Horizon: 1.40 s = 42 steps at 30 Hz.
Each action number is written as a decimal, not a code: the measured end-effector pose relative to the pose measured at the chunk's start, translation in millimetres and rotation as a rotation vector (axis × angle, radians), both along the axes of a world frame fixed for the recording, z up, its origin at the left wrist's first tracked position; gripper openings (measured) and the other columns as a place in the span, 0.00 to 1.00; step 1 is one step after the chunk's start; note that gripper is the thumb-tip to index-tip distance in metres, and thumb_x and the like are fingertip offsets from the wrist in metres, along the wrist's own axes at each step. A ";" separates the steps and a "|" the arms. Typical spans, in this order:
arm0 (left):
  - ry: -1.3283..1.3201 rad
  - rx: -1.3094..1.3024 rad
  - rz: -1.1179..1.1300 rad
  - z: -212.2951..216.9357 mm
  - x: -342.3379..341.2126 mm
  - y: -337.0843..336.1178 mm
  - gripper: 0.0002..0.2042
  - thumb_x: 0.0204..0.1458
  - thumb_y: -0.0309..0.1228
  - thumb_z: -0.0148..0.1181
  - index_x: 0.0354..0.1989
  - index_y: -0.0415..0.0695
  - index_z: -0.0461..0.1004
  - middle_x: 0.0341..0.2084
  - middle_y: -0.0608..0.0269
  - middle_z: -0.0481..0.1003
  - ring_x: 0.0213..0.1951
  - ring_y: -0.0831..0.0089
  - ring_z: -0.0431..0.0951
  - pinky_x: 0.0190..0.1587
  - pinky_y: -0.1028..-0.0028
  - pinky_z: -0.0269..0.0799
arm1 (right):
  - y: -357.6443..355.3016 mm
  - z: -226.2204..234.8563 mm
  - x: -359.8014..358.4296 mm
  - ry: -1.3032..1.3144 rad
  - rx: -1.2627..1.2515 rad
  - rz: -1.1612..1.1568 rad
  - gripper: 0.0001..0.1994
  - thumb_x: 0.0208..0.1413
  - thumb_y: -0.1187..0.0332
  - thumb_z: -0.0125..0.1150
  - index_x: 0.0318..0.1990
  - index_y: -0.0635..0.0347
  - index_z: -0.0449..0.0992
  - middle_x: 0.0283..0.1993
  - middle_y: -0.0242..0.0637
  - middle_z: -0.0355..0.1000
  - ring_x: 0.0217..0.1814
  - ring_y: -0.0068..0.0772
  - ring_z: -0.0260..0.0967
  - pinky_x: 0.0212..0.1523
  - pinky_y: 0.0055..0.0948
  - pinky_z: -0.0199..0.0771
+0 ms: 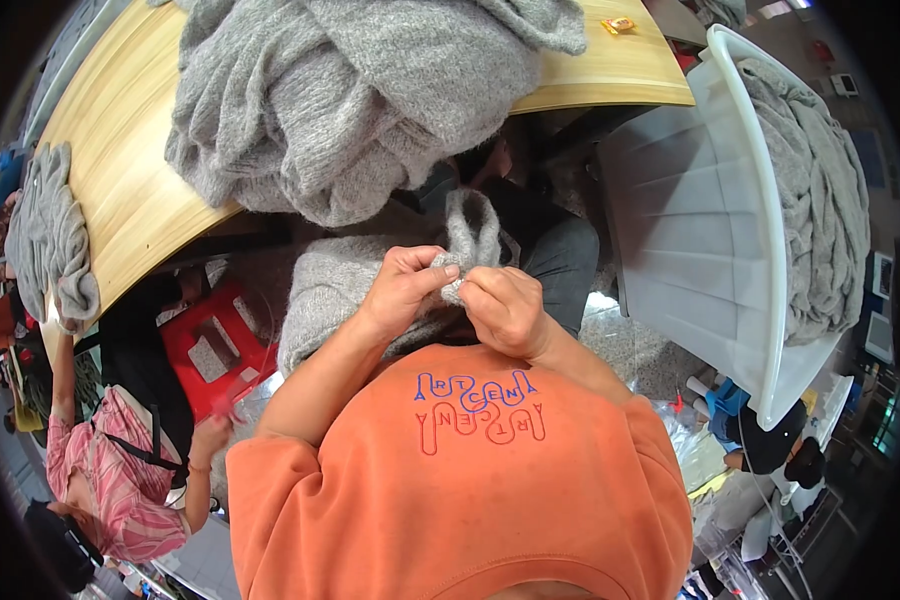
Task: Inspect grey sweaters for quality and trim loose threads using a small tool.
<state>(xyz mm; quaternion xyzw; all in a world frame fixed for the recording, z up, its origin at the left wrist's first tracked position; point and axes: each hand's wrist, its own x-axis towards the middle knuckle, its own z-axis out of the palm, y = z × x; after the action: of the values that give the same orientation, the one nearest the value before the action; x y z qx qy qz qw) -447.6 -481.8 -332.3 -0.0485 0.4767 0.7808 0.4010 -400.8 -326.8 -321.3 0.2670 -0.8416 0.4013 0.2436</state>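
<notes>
A fuzzy grey knitted garment [330, 290] lies across my lap, and a narrow loop of it stands up just beyond my fingers. My left hand [402, 290] pinches an edge of the knit between thumb and forefinger. Right beside it, my right hand [508, 308] has its fingers closed on the same edge, the fingertips of both hands nearly touching. Whether something small is also held between them cannot be made out. A big heap of grey knitwear [340, 100] rests on the wooden table [120, 170] ahead and hangs over its near edge.
At my right stands a large pale plastic bin [700, 210] with grey knitwear [810, 200] in it. A small orange packet [618, 25] lies on the table. To the left are a red plastic stool [220, 350] and a co-worker in pink [135, 470] near another grey pile [45, 230].
</notes>
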 end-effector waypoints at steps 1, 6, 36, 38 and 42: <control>-0.003 0.000 0.003 -0.6 1.5 -0.3 0.04 0.46 0.24 0.54 0.22 0.39 0.71 0.18 0.69 0.70 0.19 0.86 0.65 0.20 0.84 0.60 | -0.5 -0.8 0.6 0.020 0.038 -0.036 0.08 0.34 0.78 0.53 0.28 0.64 0.68 0.28 0.38 0.65 0.23 0.34 0.66 0.21 0.27 0.65; 0.147 -0.040 0.079 -4.3 5.6 -3.5 0.04 0.46 0.23 0.54 0.21 0.39 0.71 0.15 0.72 0.68 0.16 0.89 0.61 0.16 0.86 0.54 | -0.9 -6.5 -2.4 -0.049 0.037 -0.034 0.12 0.30 0.83 0.55 0.28 0.65 0.69 0.27 0.39 0.65 0.24 0.35 0.66 0.21 0.26 0.66; 1.376 -0.768 0.068 -4.7 10.7 10.4 0.14 0.32 0.13 0.47 0.29 0.40 0.70 0.22 0.55 0.70 0.24 0.59 0.72 0.26 0.68 0.68 | -6.4 -30.3 -5.0 -0.640 -0.349 -0.227 0.03 0.35 0.73 0.49 0.20 0.61 0.66 0.19 0.47 0.64 0.24 0.52 0.63 0.23 0.42 0.61; 1.413 -0.795 0.106 -7.6 10.5 11.6 0.14 0.31 0.13 0.48 0.30 0.38 0.70 0.21 0.55 0.70 0.23 0.60 0.71 0.25 0.69 0.68 | -7.7 -31.8 -4.5 -0.636 -0.374 -0.241 0.02 0.36 0.74 0.49 0.21 0.63 0.66 0.21 0.47 0.65 0.24 0.51 0.64 0.22 0.40 0.62; 1.488 -0.768 0.208 -14.7 13.7 16.5 0.13 0.33 0.12 0.49 0.29 0.38 0.70 0.19 0.55 0.69 0.21 0.61 0.70 0.22 0.70 0.66 | -9.9 -35.8 -13.7 -0.535 -0.351 -0.305 0.05 0.36 0.79 0.47 0.24 0.65 0.68 0.21 0.46 0.64 0.22 0.47 0.65 0.21 0.32 0.63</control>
<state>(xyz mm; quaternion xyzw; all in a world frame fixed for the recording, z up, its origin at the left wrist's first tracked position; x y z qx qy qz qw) -433.9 -465.3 -346.9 0.3019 0.8422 0.4256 -0.1358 -414.5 -336.7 -357.1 -0.0220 -0.8239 0.5547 0.1139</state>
